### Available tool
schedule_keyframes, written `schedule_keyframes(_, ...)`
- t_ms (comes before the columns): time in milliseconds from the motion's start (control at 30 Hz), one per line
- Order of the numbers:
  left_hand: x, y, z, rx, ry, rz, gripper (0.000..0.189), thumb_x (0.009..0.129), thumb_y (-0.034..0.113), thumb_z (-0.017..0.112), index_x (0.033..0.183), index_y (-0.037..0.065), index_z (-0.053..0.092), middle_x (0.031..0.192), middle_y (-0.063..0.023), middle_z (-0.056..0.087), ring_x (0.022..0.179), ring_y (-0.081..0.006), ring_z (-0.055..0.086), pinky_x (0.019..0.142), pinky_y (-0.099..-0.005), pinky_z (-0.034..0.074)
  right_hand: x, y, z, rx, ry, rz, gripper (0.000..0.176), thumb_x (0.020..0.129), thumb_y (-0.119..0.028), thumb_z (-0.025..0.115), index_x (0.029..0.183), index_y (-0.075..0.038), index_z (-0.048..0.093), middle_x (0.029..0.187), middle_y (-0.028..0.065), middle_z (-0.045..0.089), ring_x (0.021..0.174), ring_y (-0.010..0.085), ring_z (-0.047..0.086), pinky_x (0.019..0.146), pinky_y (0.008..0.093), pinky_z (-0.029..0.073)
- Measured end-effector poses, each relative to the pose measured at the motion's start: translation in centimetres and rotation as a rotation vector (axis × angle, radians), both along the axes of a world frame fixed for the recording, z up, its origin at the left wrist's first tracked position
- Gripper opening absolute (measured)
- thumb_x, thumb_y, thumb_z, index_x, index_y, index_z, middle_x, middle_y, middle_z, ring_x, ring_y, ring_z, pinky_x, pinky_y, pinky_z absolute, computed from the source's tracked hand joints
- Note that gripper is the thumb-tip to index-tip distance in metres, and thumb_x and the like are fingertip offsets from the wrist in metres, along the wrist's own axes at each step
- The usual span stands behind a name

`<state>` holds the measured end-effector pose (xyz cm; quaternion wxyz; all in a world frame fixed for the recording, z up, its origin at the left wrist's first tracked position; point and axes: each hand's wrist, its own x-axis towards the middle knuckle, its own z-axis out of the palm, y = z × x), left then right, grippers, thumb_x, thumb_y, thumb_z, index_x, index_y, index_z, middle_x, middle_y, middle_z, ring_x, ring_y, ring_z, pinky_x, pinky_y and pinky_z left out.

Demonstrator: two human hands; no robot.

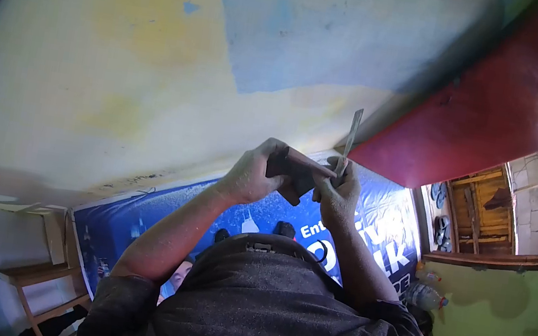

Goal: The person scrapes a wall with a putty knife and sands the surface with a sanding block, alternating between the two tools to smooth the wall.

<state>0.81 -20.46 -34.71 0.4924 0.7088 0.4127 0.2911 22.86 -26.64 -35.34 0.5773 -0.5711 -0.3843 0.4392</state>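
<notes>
Block [291,170] half-hidden in left hand [250,178]

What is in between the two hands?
In the head view, a dark brown piece sits between the left hand and the right hand, which also holds a thin strip.

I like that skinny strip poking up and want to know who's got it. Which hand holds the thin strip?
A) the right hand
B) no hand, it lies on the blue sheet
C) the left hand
A: the right hand pinches the bottom end of the thin strip, which stands upright above it, while the left hand grips a dark block.
</notes>
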Motion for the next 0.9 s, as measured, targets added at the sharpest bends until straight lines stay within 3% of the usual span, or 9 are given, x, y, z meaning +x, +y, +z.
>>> schedule_keyframes(100, 0.3, -1.3, -1.7, 0.348, 0.181, 0.149, 0.064, 0.087, 0.009, 0.092, 0.14, 0.0, 0.058, 0.136, -0.0216, 0.069, 0.129, -0.0415, 0.069, 0.113, -0.05, 0.055, -0.4, -0.1, -0.4, 0.008, -0.015, 0.031, 0.027, 0.103, -0.009, 0.081, 0.12, -0.006, 0.06, 0.083, 0.0044, 0.065, 0.055, 0.012, 0.06, 0.05, 0.0278, 0.045)
schedule_keyframes(133, 0.2, -1.5, -2.3, 0.586, 0.194, 0.188, 0.066, 0.084, 0.014, 0.092, 0.139, 0.002, 0.058, 0.139, -0.0241, 0.065, 0.13, -0.0492, 0.064, 0.112, -0.0543, 0.053, -0.7, -0.2, -0.3, -0.01, -0.001, 0.044, 0.026, 0.103, -0.01, 0.08, 0.119, -0.005, 0.06, 0.082, 0.0055, 0.065, 0.055, 0.0131, 0.061, 0.05, 0.0284, 0.045)
schedule_keyframes(300, 0.4, -3.9, -2.7, 0.966, 0.091, 0.409, 0.06, 0.1, 0.018, 0.083, 0.15, -0.002, 0.057, 0.147, -0.0257, 0.064, 0.134, -0.0451, 0.064, 0.111, -0.0535, 0.051, -2.4, 0.0, 0.1, -0.023, 0.137, 0.042, 0.019, 0.106, -0.014, 0.077, 0.112, -0.007, 0.06, 0.077, 0.0047, 0.063, 0.051, 0.0142, 0.058, 0.046, 0.0287, 0.042)
schedule_keyframes(367, 0.5, -3.7, -3.2, 1.023, 0.101, 0.332, 0.051, 0.098, 0.016, 0.083, 0.143, 0.0, 0.065, 0.144, -0.021, 0.068, 0.129, -0.0419, 0.068, 0.11, -0.0524, 0.054, -2.6, 0.1, 0.3, -0.027, 0.162, 0.044, 0.018, 0.107, -0.014, 0.076, 0.11, -0.008, 0.06, 0.075, 0.0043, 0.062, 0.05, 0.0141, 0.057, 0.045, 0.0287, 0.041)
schedule_keyframes(467, 0.5, -3.4, -3.2, 0.951, 0.15, 0.046, 0.042, 0.096, 0.013, 0.082, 0.136, 0.004, 0.072, 0.141, -0.0158, 0.071, 0.126, -0.0381, 0.071, 0.108, -0.0522, 0.057, -2.8, -0.1, 0.4, -0.011, 0.184, 0.043, 0.017, 0.107, -0.013, 0.076, 0.109, -0.009, 0.06, 0.073, 0.0038, 0.061, 0.048, 0.0142, 0.055, 0.044, 0.0284, 0.04)
schedule_keyframes(600, 0.5, -3.6, -1.6, 0.919, 0.125, -0.026, 0.045, 0.091, 0.01, 0.081, 0.136, 0.007, 0.075, 0.14, -0.0132, 0.071, 0.126, -0.0353, 0.071, 0.111, -0.052, 0.057, -1.7, 0.0, 0.7, 0.031, 0.237, 0.052, 0.019, 0.105, -0.009, 0.072, 0.116, -0.004, 0.057, 0.074, 0.0056, 0.062, 0.05, 0.0139, 0.056, 0.044, 0.0281, 0.041)
schedule_keyframes(700, 0.2, -3.9, 0.1, 0.937, 0.201, -0.12, 0.051, 0.086, 0.011, 0.082, 0.136, 0.009, 0.075, 0.142, -0.0119, 0.07, 0.131, -0.0326, 0.068, 0.115, -0.0536, 0.054, -0.8, -0.3, 1.8, 0.011, 0.222, -0.012, 0.015, 0.105, -0.01, 0.074, 0.11, -0.008, 0.06, 0.073, 0.0027, 0.059, 0.047, 0.0136, 0.053, 0.043, 0.0293, 0.041)
schedule_keyframes(833, 0.2, -3.9, -0.8, 0.953, 0.253, -0.146, 0.054, 0.083, 0.013, 0.082, 0.137, 0.012, 0.077, 0.129, -0.0091, 0.07, 0.13, -0.0296, 0.066, 0.119, -0.0551, 0.05, 0.6, -0.2, 1.2, 0.007, 0.141, -0.046, 0.017, 0.103, -0.01, 0.075, 0.112, -0.007, 0.06, 0.078, 0.0026, 0.06, 0.047, 0.0122, 0.051, 0.042, 0.0289, 0.041)
schedule_keyframes(900, 0.3, -3.6, -0.7, 0.984, 0.21, -0.136, 0.045, 0.082, 0.01, 0.084, 0.126, 0.011, 0.079, 0.119, -0.009, 0.07, 0.118, -0.0312, 0.069, 0.109, -0.052, 0.055, 1.2, 0.0, 0.8, 0.012, 0.082, -0.051, 0.021, 0.101, -0.011, 0.078, 0.112, -0.006, 0.061, 0.078, 0.0023, 0.06, 0.048, 0.0113, 0.053, 0.043, 0.0286, 0.042)
